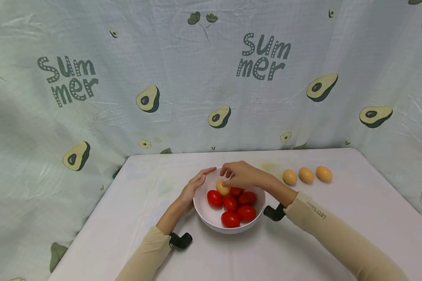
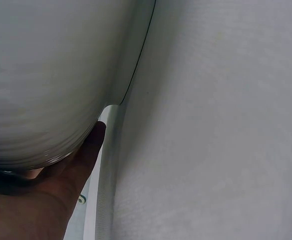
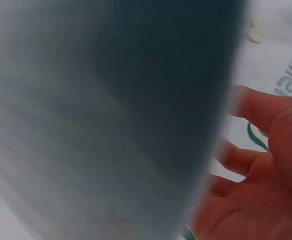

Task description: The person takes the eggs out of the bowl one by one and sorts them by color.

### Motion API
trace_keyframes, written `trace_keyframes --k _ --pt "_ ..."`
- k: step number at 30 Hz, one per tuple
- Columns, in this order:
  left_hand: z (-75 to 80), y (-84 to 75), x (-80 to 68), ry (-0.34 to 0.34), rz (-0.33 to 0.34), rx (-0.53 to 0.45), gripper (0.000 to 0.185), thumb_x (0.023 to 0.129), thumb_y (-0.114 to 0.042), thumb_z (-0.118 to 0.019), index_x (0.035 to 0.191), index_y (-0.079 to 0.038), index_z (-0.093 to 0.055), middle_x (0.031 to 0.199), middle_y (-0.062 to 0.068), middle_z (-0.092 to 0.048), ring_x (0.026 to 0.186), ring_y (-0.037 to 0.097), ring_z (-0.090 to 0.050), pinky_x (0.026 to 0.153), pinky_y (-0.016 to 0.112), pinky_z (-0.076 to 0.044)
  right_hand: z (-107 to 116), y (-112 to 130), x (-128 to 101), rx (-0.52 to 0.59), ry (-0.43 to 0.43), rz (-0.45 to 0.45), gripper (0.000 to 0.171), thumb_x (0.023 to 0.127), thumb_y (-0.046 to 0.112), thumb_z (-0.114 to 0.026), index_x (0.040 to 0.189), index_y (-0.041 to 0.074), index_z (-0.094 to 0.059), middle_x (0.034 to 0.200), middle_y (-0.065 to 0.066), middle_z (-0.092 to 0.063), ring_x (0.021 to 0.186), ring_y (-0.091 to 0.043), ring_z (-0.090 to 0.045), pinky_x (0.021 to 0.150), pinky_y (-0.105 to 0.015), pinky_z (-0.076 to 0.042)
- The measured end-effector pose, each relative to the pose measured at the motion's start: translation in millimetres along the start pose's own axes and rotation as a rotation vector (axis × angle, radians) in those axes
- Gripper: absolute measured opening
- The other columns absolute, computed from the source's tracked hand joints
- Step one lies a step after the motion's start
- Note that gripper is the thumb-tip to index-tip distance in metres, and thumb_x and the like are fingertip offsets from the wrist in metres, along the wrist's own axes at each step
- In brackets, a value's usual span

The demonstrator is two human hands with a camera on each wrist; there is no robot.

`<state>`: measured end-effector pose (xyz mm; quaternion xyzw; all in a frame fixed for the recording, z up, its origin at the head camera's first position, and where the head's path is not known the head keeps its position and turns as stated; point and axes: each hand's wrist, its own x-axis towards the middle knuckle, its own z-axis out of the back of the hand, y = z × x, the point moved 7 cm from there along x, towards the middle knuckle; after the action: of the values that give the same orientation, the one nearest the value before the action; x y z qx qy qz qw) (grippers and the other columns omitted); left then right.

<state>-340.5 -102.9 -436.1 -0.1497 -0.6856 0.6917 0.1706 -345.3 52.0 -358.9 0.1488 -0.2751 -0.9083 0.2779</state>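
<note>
Within the white bowl (image 1: 228, 230), toward its far left side, a yellow egg-shaped piece (image 1: 222, 189) sits beside shiny red egg-shaped pieces (image 1: 230, 219), right below the thumb and bent fingers of the right hand (image 1: 242, 174). That thumb's tip overlaps the yellow piece's upper edge in the head view; whether it touches cannot be told. A gap shows between thumb and forefinger, and the fingers droop loosely without wrapping round anything. The hand also covers part of the far rim and the top of one red piece, leaving only its lower part visible. From the right wrist, the bowl's outer wall is a dark blur filling most of the view; the fingers appear spread beyond its edge, some tips cut off behind it, and the contents are out of sight. The left hand (image 1: 192, 188) lies against the bowl's left side, its visible fingers straight; the others are hidden from above. In the left wrist view, a fingertip in shadow meets the bowl's ridged outside, while the rest of the hand is dim. Three more yellow pieces (image 1: 306, 175) lie in a row on the table (image 1: 337, 218), well apart from the fingers.
</note>
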Motion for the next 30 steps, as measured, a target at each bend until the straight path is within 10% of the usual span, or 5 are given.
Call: trace_keyframes --k 17,30 --pt "-0.5 -1.1 0.5 0.008 0.003 -0.012 0.053 0.112 -0.028 -0.024 0.16 -0.008 -0.034 0.169 0.013 -0.028 0.158 0.031 -0.025 0.131 0.049 -0.016 1 -6 21 0.01 0.237 -0.161 0.039 0.096 0.029 -0.069 0.13 0.011 -0.064 0.127 -0.011 -0.066 0.101 -0.021 -0.068 0.094 -0.036 -0.059" --pt "1.1 0.0 0.3 -0.008 0.016 -0.012 0.05 0.112 -0.03 -0.027 0.158 -0.016 -0.042 0.166 0.004 -0.037 0.155 0.024 -0.03 0.127 0.035 -0.026 -10 2 37 -0.128 0.216 -0.186 0.027 0.091 0.025 -0.076 0.116 0.014 -0.071 0.117 -0.006 -0.066 0.094 -0.02 -0.062 0.084 -0.029 -0.058"
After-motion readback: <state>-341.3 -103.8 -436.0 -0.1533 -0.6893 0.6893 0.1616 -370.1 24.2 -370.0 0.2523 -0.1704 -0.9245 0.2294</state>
